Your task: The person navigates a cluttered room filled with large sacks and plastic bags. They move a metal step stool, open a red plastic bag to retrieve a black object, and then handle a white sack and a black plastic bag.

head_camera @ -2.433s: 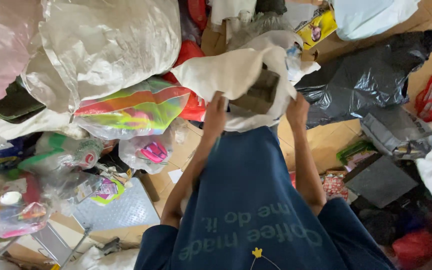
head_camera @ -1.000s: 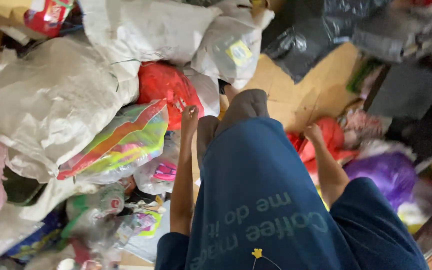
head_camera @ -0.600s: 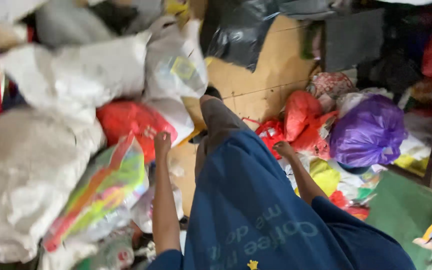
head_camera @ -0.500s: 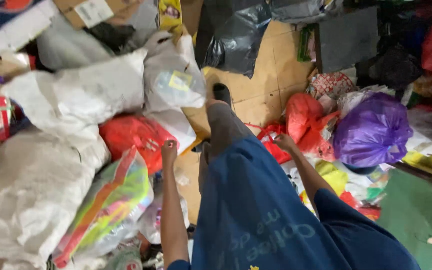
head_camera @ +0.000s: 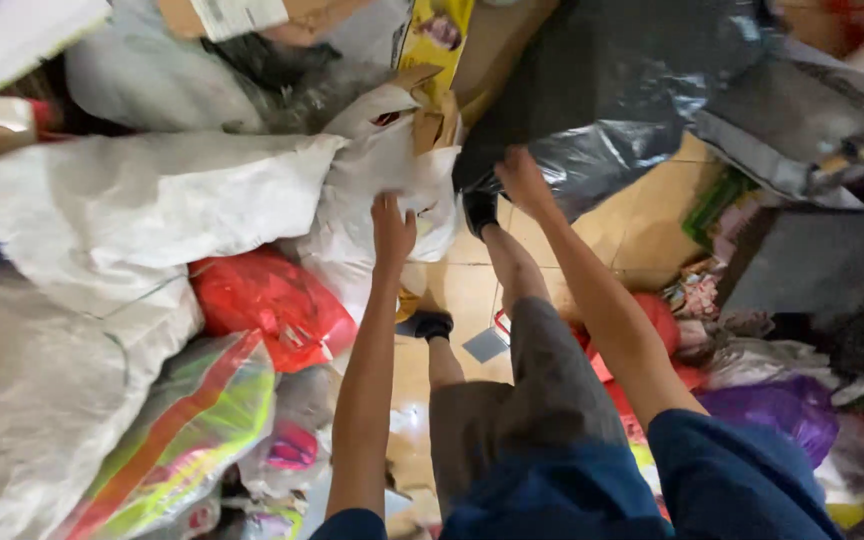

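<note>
The floor is tan tile, bare only in a narrow strip running from the centre of the frame toward the upper right, and the person stands on it with 2 feet in dark socks. Everything around that strip is heaped bags and cardboard.

The left hand, just left of centre, presses flat against a white plastic bag, fingers spread and extended, gripping nothing. That bag sits at upper centre, with a torn piece of brown cardboard poking from its top. The right hand, slightly right of centre, rests on the lower edge of a large black plastic bag that fills the upper centre-right; its fingers curl loosely over the bag's edge (whether they pinch the plastic I cannot tell).

At left, a big white woven sack lies across the frame, with another grey-white sack below it. A red bag is wedged between these and the white plastic bag, and a bright green and orange bag lies at lower left. On the right edge sit dark grey flat packages, and a purple bag lies at lower right.

Open room is tight: only the tile strip between the legs and the black bag.
</note>
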